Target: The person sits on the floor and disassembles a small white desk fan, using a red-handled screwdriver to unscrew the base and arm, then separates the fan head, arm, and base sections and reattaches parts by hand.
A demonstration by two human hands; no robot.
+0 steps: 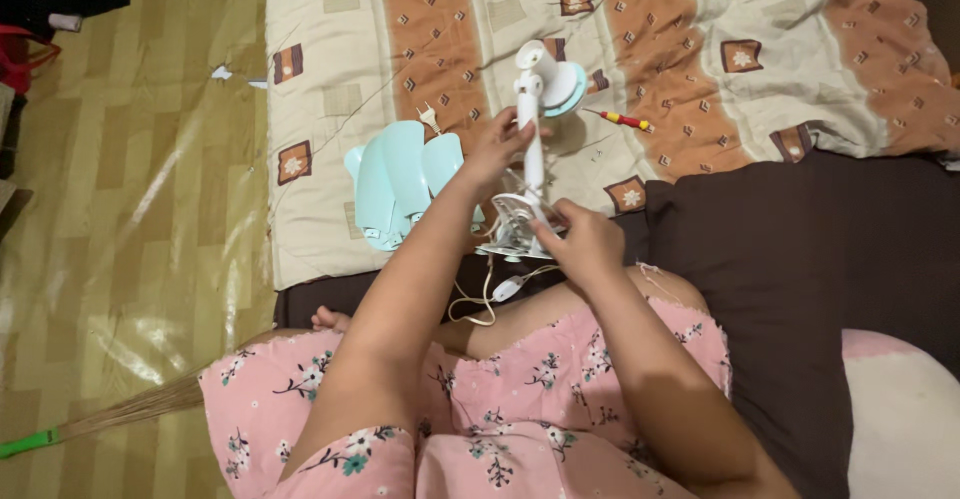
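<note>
Fan stand (532, 149) white, its motor head (555, 84) white with a pale teal edge. Fan blades (400, 179) pale mint-teal. Bedsheet (480, 19) cream with wide orange-brown stripes, small brown squares carrying white flowers. Screwdriver (625, 120) red and yellow handle. Blanket (810, 259) plain dark brown. Clothing (530, 409) pink with small white-and-teal flower print. Cord and switch (500, 289) white. Floor (130, 209) yellowish wood-block pattern, glossy. Broom (90, 424) straw-coloured, green handle.

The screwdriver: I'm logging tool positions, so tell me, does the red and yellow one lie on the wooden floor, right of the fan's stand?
Not on the floor. The head view shows the red and yellow screwdriver lying on the patterned blanket, right of the fan's stand.
</note>
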